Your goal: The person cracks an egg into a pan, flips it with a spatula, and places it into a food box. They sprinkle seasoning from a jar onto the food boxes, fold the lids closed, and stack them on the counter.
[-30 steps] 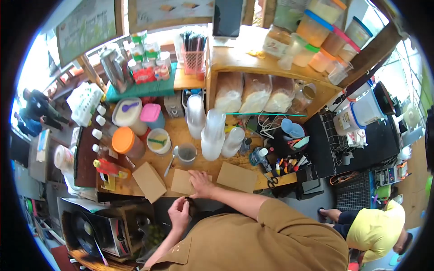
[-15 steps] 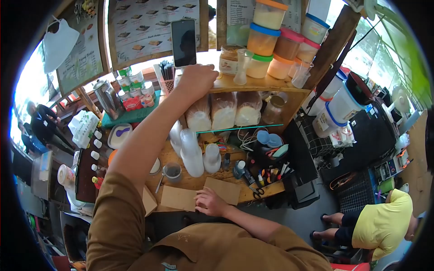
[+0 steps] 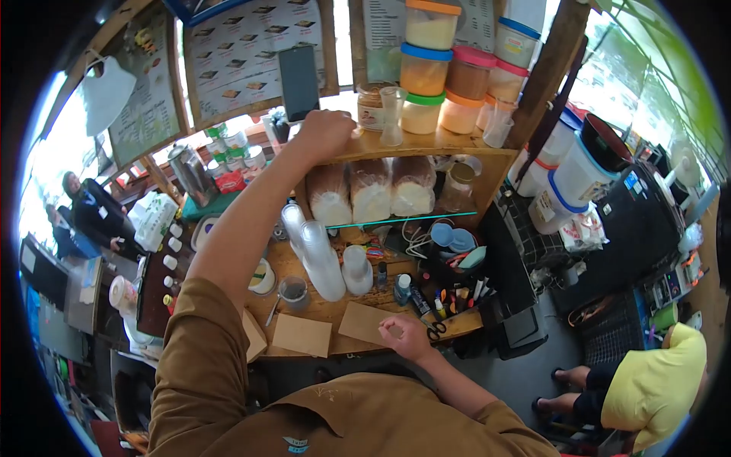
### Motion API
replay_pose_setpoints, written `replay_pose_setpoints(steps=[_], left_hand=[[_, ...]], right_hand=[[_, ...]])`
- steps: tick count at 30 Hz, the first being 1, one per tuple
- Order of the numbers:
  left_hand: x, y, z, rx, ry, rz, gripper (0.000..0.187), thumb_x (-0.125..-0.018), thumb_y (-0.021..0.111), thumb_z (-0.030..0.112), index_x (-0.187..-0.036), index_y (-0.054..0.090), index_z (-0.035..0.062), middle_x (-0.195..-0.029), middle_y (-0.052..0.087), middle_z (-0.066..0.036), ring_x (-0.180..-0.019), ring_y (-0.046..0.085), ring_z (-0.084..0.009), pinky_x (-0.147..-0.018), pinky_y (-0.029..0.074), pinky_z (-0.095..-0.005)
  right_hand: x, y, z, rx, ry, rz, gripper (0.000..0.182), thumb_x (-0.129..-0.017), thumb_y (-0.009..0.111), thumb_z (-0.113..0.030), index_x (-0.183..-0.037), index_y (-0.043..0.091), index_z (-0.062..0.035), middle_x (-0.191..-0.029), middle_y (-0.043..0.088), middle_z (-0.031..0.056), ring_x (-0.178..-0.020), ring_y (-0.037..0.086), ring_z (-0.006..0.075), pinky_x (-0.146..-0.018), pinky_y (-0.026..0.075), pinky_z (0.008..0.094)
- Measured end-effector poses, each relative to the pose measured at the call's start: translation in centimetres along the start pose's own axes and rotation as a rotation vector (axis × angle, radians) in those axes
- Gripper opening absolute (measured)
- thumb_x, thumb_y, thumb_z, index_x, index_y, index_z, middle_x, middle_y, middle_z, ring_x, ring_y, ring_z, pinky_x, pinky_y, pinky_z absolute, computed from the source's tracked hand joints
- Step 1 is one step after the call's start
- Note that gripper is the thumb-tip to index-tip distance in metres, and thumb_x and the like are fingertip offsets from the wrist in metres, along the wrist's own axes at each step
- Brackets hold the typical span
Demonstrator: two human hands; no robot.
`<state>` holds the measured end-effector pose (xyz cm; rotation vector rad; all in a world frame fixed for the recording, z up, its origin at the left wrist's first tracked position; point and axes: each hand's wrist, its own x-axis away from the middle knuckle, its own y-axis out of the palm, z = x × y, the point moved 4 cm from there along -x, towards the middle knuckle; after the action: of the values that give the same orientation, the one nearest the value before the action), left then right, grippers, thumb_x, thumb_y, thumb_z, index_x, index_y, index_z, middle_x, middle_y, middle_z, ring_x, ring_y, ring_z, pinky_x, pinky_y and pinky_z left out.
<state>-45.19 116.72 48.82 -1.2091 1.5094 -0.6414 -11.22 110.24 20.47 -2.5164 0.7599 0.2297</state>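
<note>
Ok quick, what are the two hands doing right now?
Left hand: up on the wooden shelf, curled closed; whether it holds anything cannot be told.
Right hand: open, fingers resting on a brown paper piece on the counter, holding nothing.

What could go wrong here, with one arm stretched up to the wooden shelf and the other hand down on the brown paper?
The left hand sits on the shelf edge next to a glass measuring cup and a propped phone; a careless pull-back might tip either. The raised arm also passes above the stacked plastic cups, which look easy to topple. The right hand on the brown paper is close to scissors.
</note>
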Motion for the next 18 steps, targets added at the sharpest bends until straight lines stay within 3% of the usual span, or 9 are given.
replay_pose_setpoints(steps=[1,4,7,13,18], left_hand=[[-0.6,0.8,0.0,-0.063,0.002,-0.055,0.019,-0.084,0.057,0.016,-0.094,0.073,0.0118,-0.103,0.07,-0.007,-0.093,0.069,-0.0304,-0.076,0.056,-0.0453],[-0.7,-0.2,1.1,-0.007,0.059,0.098,0.016,-0.085,0.058,0.02,-0.091,0.071,0.0126,-0.096,0.072,-0.011,-0.088,0.071,-0.0326,-0.073,0.057,-0.0464],[-1.5,-0.3,0.8,-0.095,0.104,-0.017,0.015,-0.083,0.059,0.017,-0.085,0.071,0.0082,-0.085,0.071,-0.013,-0.081,0.07,-0.034,-0.07,0.056,-0.0463],[-0.9,-1.7,-0.7,0.044,-0.152,0.058,0.014,-0.078,0.062,0.016,-0.081,0.072,0.0064,-0.088,0.072,-0.015,-0.08,0.07,-0.0353,-0.074,0.056,-0.0465],[0.5,-2.1,-3.0,0.575,-0.282,0.255,0.021,-0.078,0.066,0.023,-0.087,0.077,0.0075,-0.085,0.073,-0.014,-0.075,0.07,-0.0315,-0.072,0.056,-0.0398]], right_hand=[[-0.5,-0.1,-0.2,-0.008,-0.014,-0.022,0.011,-0.083,0.072,-0.014,-0.081,0.065,-0.0047,-0.089,0.071,0.0109,-0.087,0.068,0.03,-0.079,0.053,0.0383],[-2.4,0.2,-0.9,-0.019,-0.102,-0.013,0.012,-0.082,0.072,-0.013,-0.08,0.065,-0.0038,-0.087,0.072,0.0112,-0.087,0.068,0.0298,-0.078,0.053,0.0375],[-3.3,0.7,-1.3,-0.027,-0.126,0.015,0.011,-0.083,0.072,-0.012,-0.08,0.065,-0.0036,-0.087,0.072,0.0112,-0.085,0.069,0.0293,-0.078,0.054,0.0359],[-3.6,1.6,-1.5,-0.124,-0.097,-0.025,0.011,-0.084,0.071,-0.011,-0.082,0.066,-0.002,-0.087,0.073,0.0111,-0.084,0.071,0.0256,-0.078,0.054,0.0338],[-6.1,-0.4,-2.3,-0.187,-0.053,0.05,0.01,-0.085,0.07,-0.01,-0.084,0.067,-0.0007,-0.084,0.074,0.0081,-0.081,0.07,0.0158,-0.079,0.054,0.0303]])
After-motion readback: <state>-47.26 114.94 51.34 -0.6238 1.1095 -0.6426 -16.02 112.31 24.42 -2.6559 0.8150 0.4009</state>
